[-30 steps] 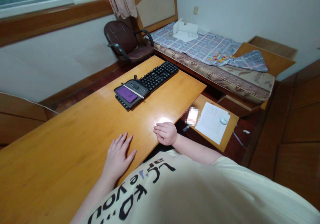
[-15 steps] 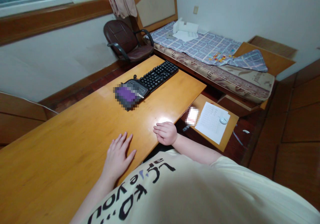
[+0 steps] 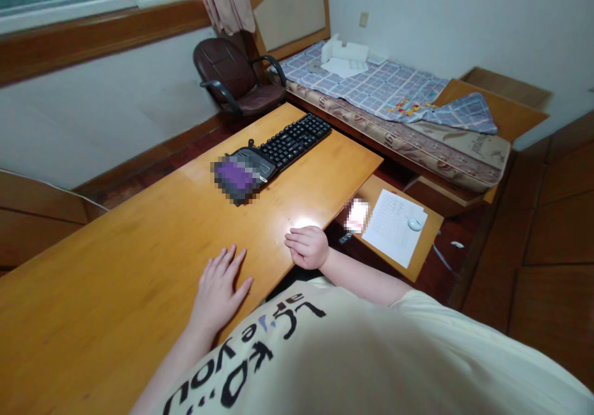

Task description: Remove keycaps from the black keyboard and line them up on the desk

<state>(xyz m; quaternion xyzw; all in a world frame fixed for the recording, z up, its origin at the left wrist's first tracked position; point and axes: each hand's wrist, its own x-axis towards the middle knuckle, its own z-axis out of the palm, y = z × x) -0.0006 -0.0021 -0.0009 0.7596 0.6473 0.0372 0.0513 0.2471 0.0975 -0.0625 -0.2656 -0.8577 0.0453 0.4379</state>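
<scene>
My left hand (image 3: 218, 291) lies on the wooden table (image 3: 139, 266), palm down, its fingers spread and holding nothing. Close to the table's near edge rests my right hand (image 3: 307, 247), with the fingers stretched out side by side and the thumb beneath them; nothing shows in it. Farther along the tabletop is a black keyboard (image 3: 297, 138). Against its near end sits a black pouch-like item (image 3: 253, 160), partly blurred out by a purple patch. Both hands are apart from these things.
Right of the table, a lower wooden surface (image 3: 429, 235) carries written paper sheets (image 3: 390, 226), a pale computer mouse (image 3: 414, 223) and a blurred-out white item (image 3: 357, 216). A brown armchair (image 3: 225, 72) stands beyond the table's far side. Behind is a bed (image 3: 445, 140) with a checked cover.
</scene>
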